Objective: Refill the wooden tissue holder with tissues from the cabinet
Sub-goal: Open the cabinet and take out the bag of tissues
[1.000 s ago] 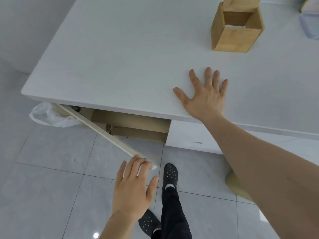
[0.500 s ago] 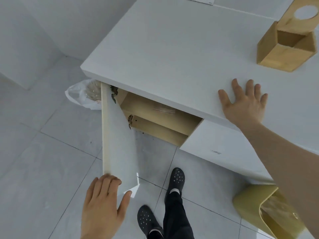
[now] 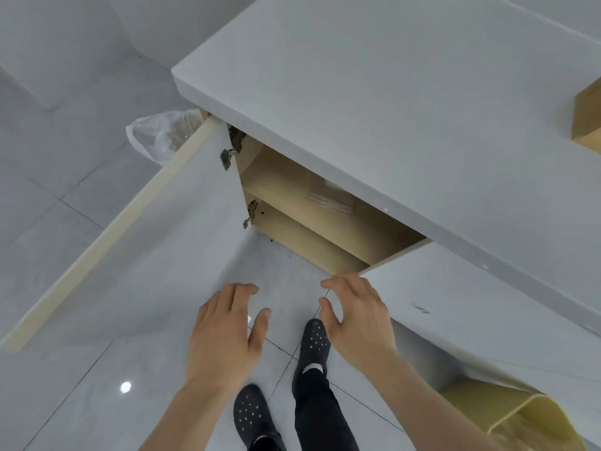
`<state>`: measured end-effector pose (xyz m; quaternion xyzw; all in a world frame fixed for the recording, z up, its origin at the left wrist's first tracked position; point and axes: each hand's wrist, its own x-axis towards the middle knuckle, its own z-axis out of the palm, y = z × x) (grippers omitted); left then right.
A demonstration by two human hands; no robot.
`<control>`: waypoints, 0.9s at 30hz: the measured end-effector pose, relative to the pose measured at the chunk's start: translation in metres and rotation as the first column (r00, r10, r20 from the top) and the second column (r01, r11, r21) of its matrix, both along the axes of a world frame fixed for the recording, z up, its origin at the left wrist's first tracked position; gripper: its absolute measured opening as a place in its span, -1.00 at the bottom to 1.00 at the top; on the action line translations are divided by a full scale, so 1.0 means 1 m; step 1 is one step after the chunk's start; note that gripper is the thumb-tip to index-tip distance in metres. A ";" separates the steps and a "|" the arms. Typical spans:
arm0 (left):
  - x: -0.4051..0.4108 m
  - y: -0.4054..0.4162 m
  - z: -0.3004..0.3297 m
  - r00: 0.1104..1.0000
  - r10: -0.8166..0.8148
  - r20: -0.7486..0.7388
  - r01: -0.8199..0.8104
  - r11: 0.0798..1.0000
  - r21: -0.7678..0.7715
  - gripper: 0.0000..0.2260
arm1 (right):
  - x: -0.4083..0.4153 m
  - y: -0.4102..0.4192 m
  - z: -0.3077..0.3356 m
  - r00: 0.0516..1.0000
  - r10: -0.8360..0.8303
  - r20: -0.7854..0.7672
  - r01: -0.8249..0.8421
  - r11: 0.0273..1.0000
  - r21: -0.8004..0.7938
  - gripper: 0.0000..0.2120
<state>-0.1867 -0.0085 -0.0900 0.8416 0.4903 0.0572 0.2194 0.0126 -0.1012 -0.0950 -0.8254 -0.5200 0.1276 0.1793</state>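
The cabinet (image 3: 325, 229) under the white counter (image 3: 374, 102) stands open, its white door (image 3: 146, 242) swung wide to the left. On its wooden shelf lies a clear-wrapped tissue pack (image 3: 330, 198), half hidden under the counter edge. Only a corner of the wooden tissue holder (image 3: 587, 122) shows at the right edge of the counter. My left hand (image 3: 227, 333) and my right hand (image 3: 354, 317) hover side by side in front of the opening, fingers spread and slightly curled, holding nothing.
The neighbouring cabinet door (image 3: 471, 307) on the right is closed. A bin with a clear plastic liner (image 3: 159, 135) stands on the floor beyond the open door. A yellow bin (image 3: 507, 418) sits at lower right. My feet in black shoes (image 3: 312, 343) stand on grey tiles.
The door has swung fully open and my left hand has let go of it. My right hand has left the countertop and come down in front of the cabinet. The view has dropped lower.
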 end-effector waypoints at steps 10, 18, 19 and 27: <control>0.088 0.073 -0.153 0.994 -0.045 0.099 0.046 0.999 -0.006 -0.61 | 0.071 0.067 -0.130 0.979 -0.193 0.067 0.198 0.978 -0.070 -0.79; 0.180 0.147 -0.209 0.967 -0.177 0.182 0.153 0.978 0.140 -0.52 | 0.122 0.121 -0.199 0.936 -0.305 0.178 0.293 0.952 0.091 -0.67; 0.193 0.154 -0.213 0.964 -0.213 0.160 0.186 0.968 0.171 -0.49 | 0.128 0.128 -0.204 0.936 -0.297 0.188 0.283 0.954 0.096 -0.62; 0.238 0.185 -0.233 0.874 -0.482 -0.069 0.485 0.874 0.039 -0.30 | 0.150 0.142 -0.228 0.973 -0.083 0.216 0.102 0.992 -0.080 -0.40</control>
